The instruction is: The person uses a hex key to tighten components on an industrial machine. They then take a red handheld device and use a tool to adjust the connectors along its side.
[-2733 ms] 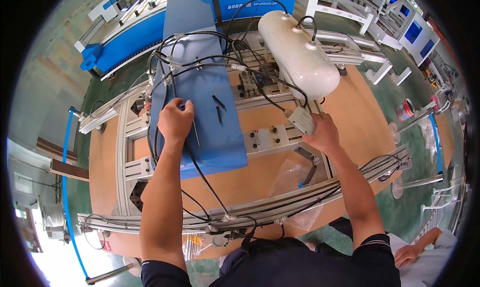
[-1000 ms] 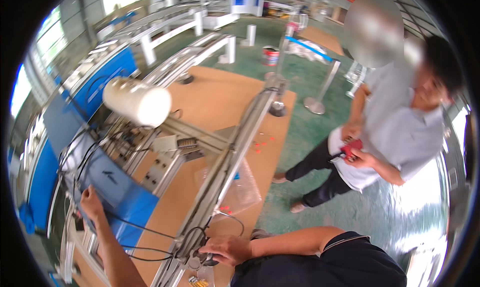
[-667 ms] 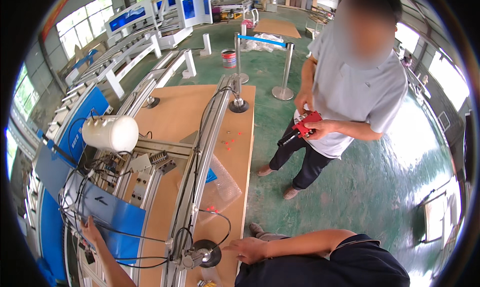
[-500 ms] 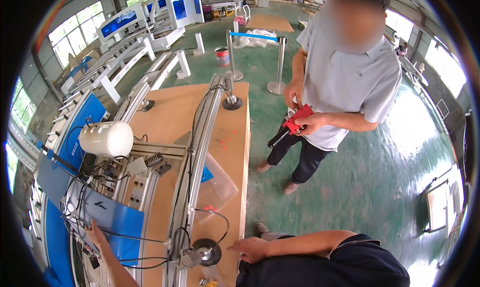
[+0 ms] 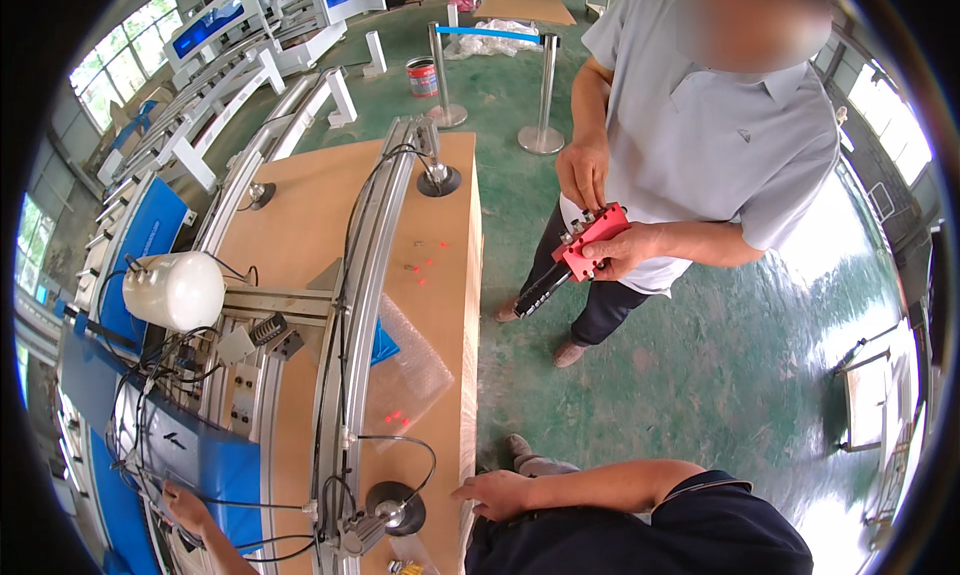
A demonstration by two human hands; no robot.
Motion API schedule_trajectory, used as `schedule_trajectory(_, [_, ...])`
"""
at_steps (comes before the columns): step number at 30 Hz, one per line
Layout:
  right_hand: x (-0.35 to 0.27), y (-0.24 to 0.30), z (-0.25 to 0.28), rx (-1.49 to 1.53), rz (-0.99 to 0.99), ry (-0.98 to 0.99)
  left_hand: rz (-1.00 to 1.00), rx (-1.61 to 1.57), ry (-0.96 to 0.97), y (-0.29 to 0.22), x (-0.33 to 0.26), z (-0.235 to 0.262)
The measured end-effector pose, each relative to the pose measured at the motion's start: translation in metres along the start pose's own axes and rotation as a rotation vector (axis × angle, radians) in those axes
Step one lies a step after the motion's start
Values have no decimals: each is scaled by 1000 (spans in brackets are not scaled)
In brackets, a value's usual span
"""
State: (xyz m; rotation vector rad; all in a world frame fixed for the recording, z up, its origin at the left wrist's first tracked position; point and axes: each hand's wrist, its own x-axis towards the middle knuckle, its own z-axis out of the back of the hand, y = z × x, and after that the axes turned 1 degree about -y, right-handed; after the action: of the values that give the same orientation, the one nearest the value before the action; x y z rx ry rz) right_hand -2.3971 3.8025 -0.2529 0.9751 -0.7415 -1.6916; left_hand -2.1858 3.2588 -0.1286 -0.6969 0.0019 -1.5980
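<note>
Your left hand (image 5: 187,512) is low on the left, at the near side of the blue panel (image 5: 218,462), among the black cables (image 5: 258,504). The cables lie right at its fingers, one running from beside it across the panel toward the metal rail (image 5: 328,405); whether your fingers pinch one, you cannot tell from this view. More of the cables bunch beyond that hand, toward the white tank (image 5: 175,293), which sits well apart from both your hands.

Your right hand (image 5: 497,495) is released and loosely bent, with nothing visible in its grasp, its fingertips by the right edge of the bench (image 5: 448,320). It is well apart from the blue panel, with the rail between them, and just right of the black suction cup (image 5: 408,503). Farther up the bench lies bubble wrap (image 5: 408,370). Across from you, a co-worker (image 5: 720,155) holds a red block (image 5: 605,238) in both hands.
</note>
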Motion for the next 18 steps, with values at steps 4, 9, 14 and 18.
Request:
schedule_trajectory(4, [7, -15, -3, -35, 17, 32, -73, 139, -79, -6, -5, 5])
schedule_trajectory(9, [26, -12, 1, -35, 60, 46, -44, 202, -79, 9, 10, 1])
schedule_trajectory(14, [27, -9, 17, -72, 73, 11, -34, 192, -41, 6, 13, 0])
schedule_trajectory(18, [26, -14, 20, -85, 61, -29, -31, 132, -59, 5, 9, -2])
